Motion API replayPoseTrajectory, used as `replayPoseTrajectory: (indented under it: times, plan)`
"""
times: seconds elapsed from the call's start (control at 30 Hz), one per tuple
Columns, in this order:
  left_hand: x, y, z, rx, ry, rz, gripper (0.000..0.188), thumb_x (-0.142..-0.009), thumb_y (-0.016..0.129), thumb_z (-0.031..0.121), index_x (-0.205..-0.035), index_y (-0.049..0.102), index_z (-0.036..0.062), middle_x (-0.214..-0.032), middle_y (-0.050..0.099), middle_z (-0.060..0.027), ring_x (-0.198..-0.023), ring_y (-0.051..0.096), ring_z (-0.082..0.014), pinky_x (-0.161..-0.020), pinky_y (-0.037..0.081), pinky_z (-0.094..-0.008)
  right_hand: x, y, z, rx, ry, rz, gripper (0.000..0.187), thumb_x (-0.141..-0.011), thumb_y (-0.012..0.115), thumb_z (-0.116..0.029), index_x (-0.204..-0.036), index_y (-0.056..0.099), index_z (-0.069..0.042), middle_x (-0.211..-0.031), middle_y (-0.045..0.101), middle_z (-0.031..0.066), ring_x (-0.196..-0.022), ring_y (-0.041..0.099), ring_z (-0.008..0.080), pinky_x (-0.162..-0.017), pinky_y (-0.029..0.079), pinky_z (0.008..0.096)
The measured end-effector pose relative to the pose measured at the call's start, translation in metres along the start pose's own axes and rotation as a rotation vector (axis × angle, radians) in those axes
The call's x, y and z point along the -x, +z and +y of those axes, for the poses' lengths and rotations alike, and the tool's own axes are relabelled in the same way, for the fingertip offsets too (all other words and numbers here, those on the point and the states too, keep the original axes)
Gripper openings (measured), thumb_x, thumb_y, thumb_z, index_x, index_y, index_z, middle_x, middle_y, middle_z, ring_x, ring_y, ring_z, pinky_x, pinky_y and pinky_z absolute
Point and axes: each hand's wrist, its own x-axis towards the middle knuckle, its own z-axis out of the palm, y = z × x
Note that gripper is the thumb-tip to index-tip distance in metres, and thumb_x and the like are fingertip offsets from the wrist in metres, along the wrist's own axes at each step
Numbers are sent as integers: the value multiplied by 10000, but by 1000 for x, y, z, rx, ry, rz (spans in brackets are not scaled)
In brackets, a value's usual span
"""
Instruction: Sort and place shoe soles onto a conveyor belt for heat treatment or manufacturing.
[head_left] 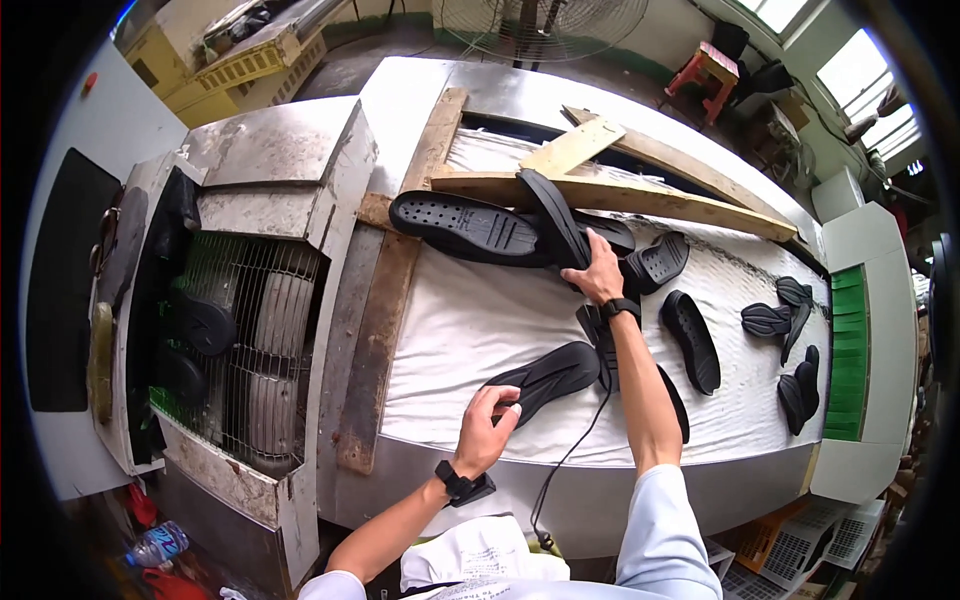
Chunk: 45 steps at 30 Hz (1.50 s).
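My right hand (603, 276) reaches over the white cloth and grips the lower end of a black shoe sole (553, 212), which stands tilted against a pile. Beneath and beside that sole lies another black sole (465, 228), its perforated side up, against a wooden board. My left hand (487, 428) is closed at the near left end of a long black sole (548, 382) with a grooved face. Its fingertips are curled at the sole's edge, and the palm is hidden. More soles lie right of my right hand, among them a perforated one (660, 262) and a narrow one (690, 342).
White cloth (440, 330) covers the belt, bordered by wooden boards (377, 345). A long plank (620, 200) crosses its far side. At right, small black soles (780, 318) lie before a green-curtained opening (848, 350). A metal machine with a wire grille (285, 340) stands left. A black cord (570, 455) hangs between my arms.
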Motion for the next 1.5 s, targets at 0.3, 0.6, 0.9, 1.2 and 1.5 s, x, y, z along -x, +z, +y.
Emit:
replayPoseTrajectory:
  times: [0.3,0.6,0.9,1.2,1.5]
  plan:
    - [-5,2,-18,91,-89,8,428,-919,713,131,-1296,570,-12,-1195,612,-137,-1100,619,-210,-899,547,-324,43,-16,-13,-519,239,-133,835,-626,778,-319,-1355,521,-2,-1177,599,233,-1108,586,393,-970,489,443]
    - [-16,-11,3,523,-65,271,477,-921,708,72,-1310,453,-36,-1226,588,-115,-1086,588,-175,-1001,471,-327,153,-65,-133,-353,-301,-532,976,-659,883,-328,-1485,427,-82,-1424,477,233,-1311,483,410,-1104,413,451]
    - [35,-162,24,397,153,518,711,-933,655,24,-1529,271,-30,-1373,551,-126,-1244,551,-197,-1099,413,-348,-8,31,-106,353,-441,-56,687,-782,798,-187,-1414,536,-115,-1515,465,82,-1461,334,322,-1180,292,499]
    - [62,-334,-23,-152,21,1331,668,-995,634,254,-1484,348,-101,-1453,489,-254,-1312,500,-316,-1131,357,-387,16,-17,-100,188,-473,243,325,-917,681,-230,-1200,652,-74,-1177,688,95,-1134,620,288,-1097,395,442]
    - [61,-189,71,-475,451,625,763,-877,753,179,-1513,372,-4,-1562,353,-192,-1461,328,-342,-1208,263,-445,151,-187,-171,-449,-120,212,265,-814,843,-196,-925,704,1,-798,657,10,-721,565,86,-696,466,236]
